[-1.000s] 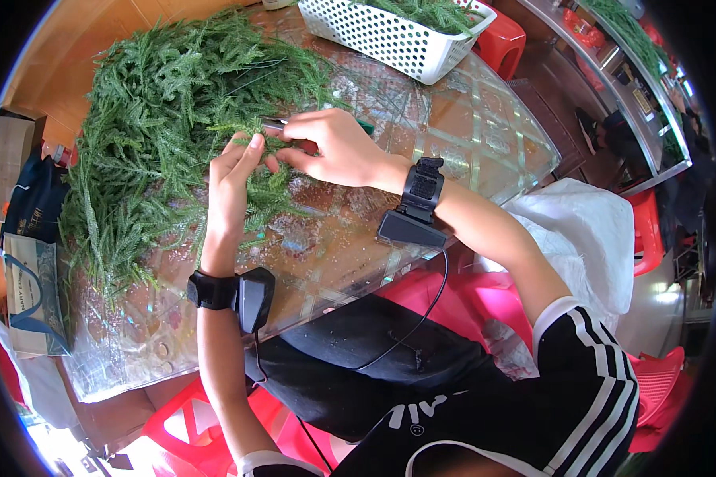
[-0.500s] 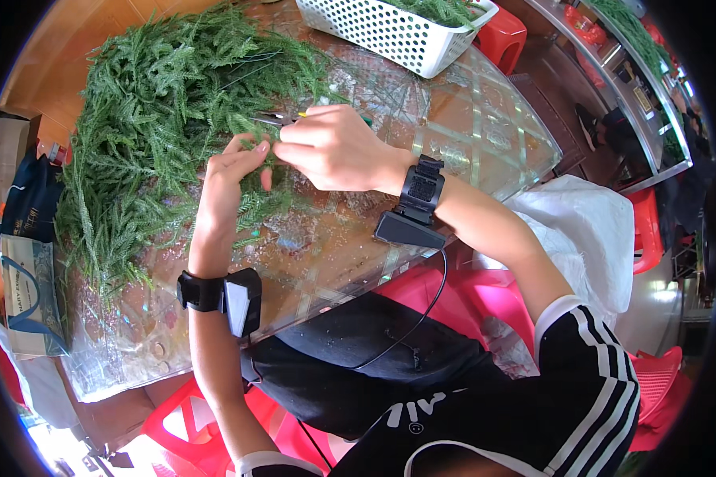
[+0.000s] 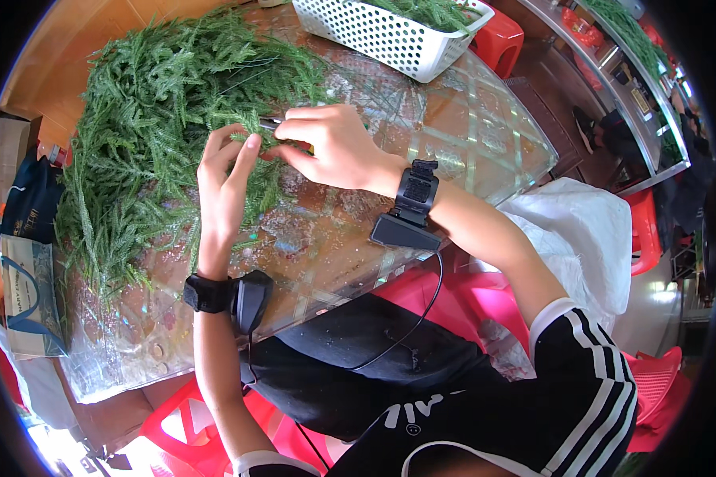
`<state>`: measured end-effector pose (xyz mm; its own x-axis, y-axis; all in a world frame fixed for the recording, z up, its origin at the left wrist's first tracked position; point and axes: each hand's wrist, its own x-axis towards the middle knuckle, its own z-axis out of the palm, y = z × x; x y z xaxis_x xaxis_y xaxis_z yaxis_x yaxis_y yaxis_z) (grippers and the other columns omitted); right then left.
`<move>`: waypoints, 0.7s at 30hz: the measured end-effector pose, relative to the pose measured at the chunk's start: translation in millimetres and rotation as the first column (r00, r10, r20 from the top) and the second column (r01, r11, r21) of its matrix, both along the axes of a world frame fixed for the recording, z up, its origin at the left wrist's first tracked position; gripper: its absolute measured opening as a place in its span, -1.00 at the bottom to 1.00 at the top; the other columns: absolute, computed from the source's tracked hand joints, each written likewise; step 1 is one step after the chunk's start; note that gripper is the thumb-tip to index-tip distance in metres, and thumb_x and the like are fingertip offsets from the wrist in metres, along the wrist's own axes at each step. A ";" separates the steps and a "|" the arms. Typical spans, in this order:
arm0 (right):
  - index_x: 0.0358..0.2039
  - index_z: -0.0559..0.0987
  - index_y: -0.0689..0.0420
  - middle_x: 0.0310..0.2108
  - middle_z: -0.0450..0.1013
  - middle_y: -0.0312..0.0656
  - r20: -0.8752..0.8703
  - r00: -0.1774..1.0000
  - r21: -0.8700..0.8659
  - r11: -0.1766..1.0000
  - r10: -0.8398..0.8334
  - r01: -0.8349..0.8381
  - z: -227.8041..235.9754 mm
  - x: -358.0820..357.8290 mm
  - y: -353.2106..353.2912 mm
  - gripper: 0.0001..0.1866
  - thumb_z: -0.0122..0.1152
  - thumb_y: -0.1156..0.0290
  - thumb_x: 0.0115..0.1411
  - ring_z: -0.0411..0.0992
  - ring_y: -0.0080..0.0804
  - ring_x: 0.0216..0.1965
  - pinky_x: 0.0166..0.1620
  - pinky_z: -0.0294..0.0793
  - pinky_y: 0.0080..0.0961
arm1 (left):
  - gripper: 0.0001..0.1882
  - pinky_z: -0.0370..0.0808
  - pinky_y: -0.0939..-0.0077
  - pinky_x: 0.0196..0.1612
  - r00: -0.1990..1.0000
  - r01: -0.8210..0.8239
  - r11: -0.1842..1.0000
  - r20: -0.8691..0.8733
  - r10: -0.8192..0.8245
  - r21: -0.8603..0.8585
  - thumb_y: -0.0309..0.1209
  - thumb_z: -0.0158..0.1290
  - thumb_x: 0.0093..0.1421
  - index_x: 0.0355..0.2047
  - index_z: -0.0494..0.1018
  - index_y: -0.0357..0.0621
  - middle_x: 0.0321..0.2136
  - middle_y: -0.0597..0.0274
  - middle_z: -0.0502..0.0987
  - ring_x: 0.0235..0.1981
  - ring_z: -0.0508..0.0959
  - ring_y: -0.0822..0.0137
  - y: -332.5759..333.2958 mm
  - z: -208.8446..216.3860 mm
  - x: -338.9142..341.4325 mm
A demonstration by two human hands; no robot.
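Observation:
A large heap of green artificial pine sprigs (image 3: 147, 119) covers the far left of the table. At its right edge my left hand (image 3: 224, 179) pinches one pine sprig (image 3: 249, 121) between thumb and fingers. My right hand (image 3: 334, 147) is closed around a pair of pliers (image 3: 270, 124). The metal jaws point left, right beside the sprig, and most of the handles are hidden in my palm. Whether the jaws touch the sprig I cannot tell. Both hands are close together, just above the tabletop.
The plastic-covered table (image 3: 310, 238) is strewn with small bits. A white perforated basket (image 3: 390, 40) with more greenery stands at the far edge. Bags (image 3: 32, 278) sit at the left. A red stool (image 3: 497, 44) and white sack (image 3: 569, 238) are on the right.
My left hand has turned, its back now more toward me and its thumb upright along the sprig. The pliers have moved slightly left, nearer to the left fingertips.

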<state>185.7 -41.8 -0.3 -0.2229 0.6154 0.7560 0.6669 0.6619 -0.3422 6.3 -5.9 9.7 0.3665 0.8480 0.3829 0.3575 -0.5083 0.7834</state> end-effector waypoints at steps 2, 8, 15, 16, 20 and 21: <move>-0.47 0.55 0.16 -0.54 0.44 -0.22 -0.030 0.999 -0.070 0.997 -0.020 0.018 2.7 -1.2 -1.9 -0.90 0.26 0.47 -0.05 0.43 -0.30 -0.59 -0.56 0.38 -0.46 | -0.70 0.32 0.45 -0.12 1.000 0.026 0.998 0.014 -0.026 0.055 -0.28 0.04 0.17 -0.52 0.51 -0.31 -0.18 0.06 0.40 -0.20 0.44 0.26 -2.3 0.7 0.0; -0.30 0.53 0.12 -0.41 0.49 -0.19 -0.112 0.993 0.029 0.999 -0.042 0.046 -0.8 0.0 3.0 -0.79 0.25 0.46 -0.01 0.49 -0.35 -0.52 -0.51 0.43 -0.51 | -0.78 0.32 0.34 -0.06 0.995 0.018 0.957 -0.095 0.010 0.290 -0.34 0.06 0.14 -0.40 0.50 -0.29 -0.11 0.05 0.36 -0.13 0.40 0.18 -2.1 3.2 2.4; -0.12 0.45 0.07 -0.35 0.49 -0.21 -0.109 0.993 0.022 0.999 -0.045 0.048 3.0 -0.8 -1.5 -0.64 0.24 0.49 0.01 0.48 -0.34 -0.52 -0.49 0.45 -0.53 | -0.83 0.29 0.28 -0.01 0.993 -0.033 0.908 -0.092 0.078 0.419 -0.39 0.09 0.10 -0.39 0.49 -0.27 -0.04 0.05 0.32 -0.06 0.35 0.15 -7.6 5.7 5.8; -0.10 0.44 0.05 -0.36 0.47 -0.22 -0.146 0.988 -0.031 0.998 -0.052 0.048 4.2 -1.9 -2.4 -0.61 0.24 0.52 0.01 0.48 -0.35 -0.51 -0.49 0.44 -0.53 | -0.84 0.29 0.26 0.00 0.991 -0.020 0.903 -0.111 0.075 0.429 -0.41 0.09 0.09 -0.39 0.49 -0.27 -0.02 0.05 0.30 -0.03 0.34 0.13 -7.4 5.2 4.7; -0.07 0.42 0.01 -0.38 0.43 -0.24 -0.158 0.987 -0.035 0.999 -0.037 0.031 3.8 -4.3 -1.1 -0.56 0.23 0.57 0.00 0.46 -0.36 -0.50 -0.50 0.44 -0.52 | -0.87 0.27 0.23 0.02 0.988 -0.012 0.852 -0.125 0.091 0.523 -0.46 0.10 0.06 -0.39 0.50 -0.26 0.05 0.04 0.27 0.01 0.31 0.10 -7.4 4.0 2.0; -0.07 0.42 0.01 -0.38 0.43 -0.24 -0.158 0.987 -0.036 0.999 -0.037 0.032 2.8 -4.9 0.5 -0.56 0.23 0.57 0.00 0.46 -0.36 -0.50 -0.50 0.44 -0.52 | -0.87 0.27 0.23 0.02 0.988 -0.012 0.853 -0.125 0.090 0.522 -0.46 0.10 0.06 -0.39 0.50 -0.26 0.05 0.04 0.27 0.01 0.31 0.10 -8.0 4.6 1.5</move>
<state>180.7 -41.3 2.4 -0.0801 0.6463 0.7589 0.6248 0.6257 -0.4670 7.8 -13.9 14.3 0.4109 0.5592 0.7200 0.4795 -0.8043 0.3511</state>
